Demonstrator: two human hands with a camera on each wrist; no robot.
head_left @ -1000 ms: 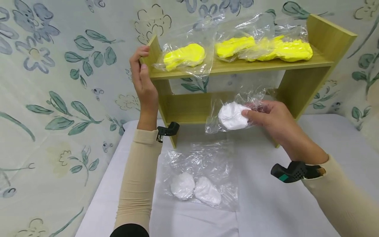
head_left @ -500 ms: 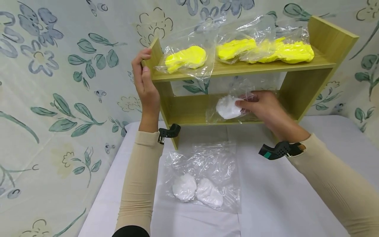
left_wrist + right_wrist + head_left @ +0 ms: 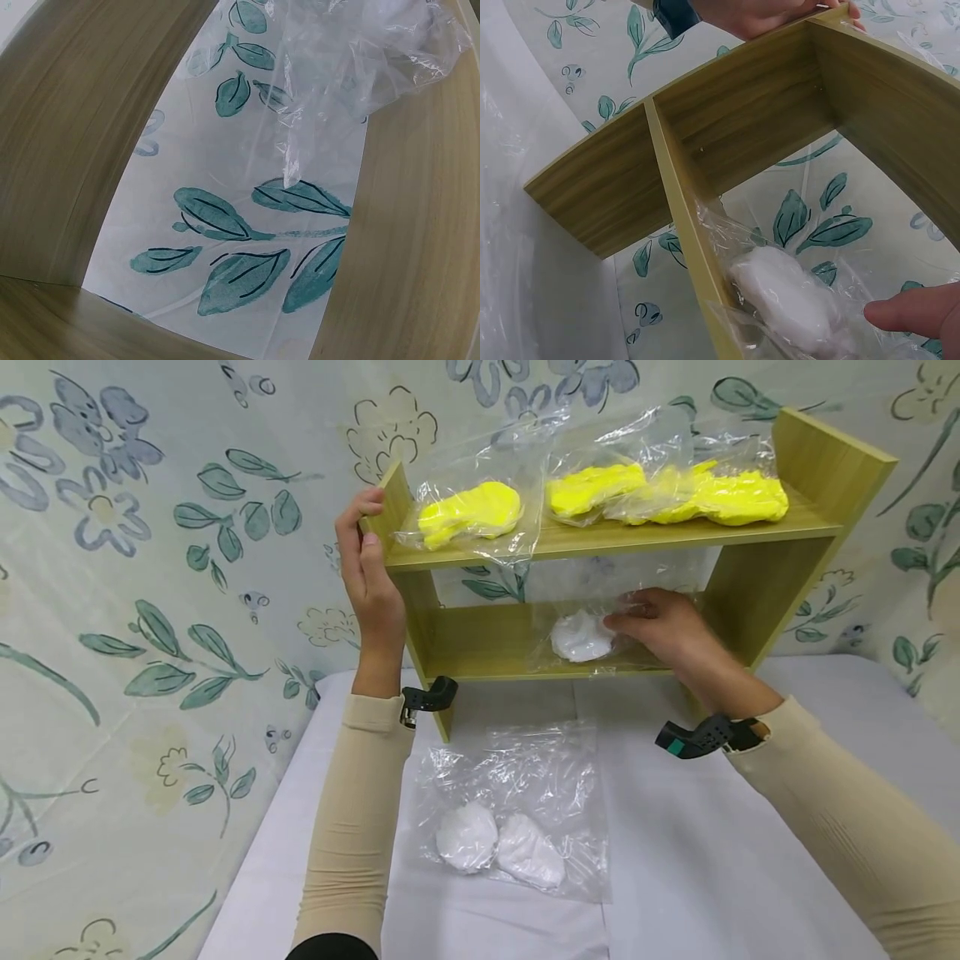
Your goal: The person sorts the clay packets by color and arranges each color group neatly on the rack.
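My left hand [image 3: 375, 585] grips the upper left side panel of a wooden shelf [image 3: 480, 656], thumb in front and fingers round the edge. My right hand [image 3: 667, 627] is at the lower shelf, thumb and fingers at the right part of a clear plastic bag with a round white lump [image 3: 582, 636] in it. That bag lies on the lower board, and the right wrist view shows the thumb [image 3: 915, 309] beside the white lump [image 3: 784, 296]. Plastic partly hides the other fingers. The left wrist view shows the shelf's inside and part of a clear bag [image 3: 405, 52].
Clear bags with bright yellow contents [image 3: 472, 512] line the top shelf. On the white-covered table [image 3: 675, 860], below the shelf, lies clear plastic with two white lumps [image 3: 467, 837]. A floral cloth [image 3: 187, 693] hangs behind.
My right hand has carried the bag with the white lump from in front of the shelf back onto the lower board, where it now lies flatter. My left hand keeps its grip on the shelf.
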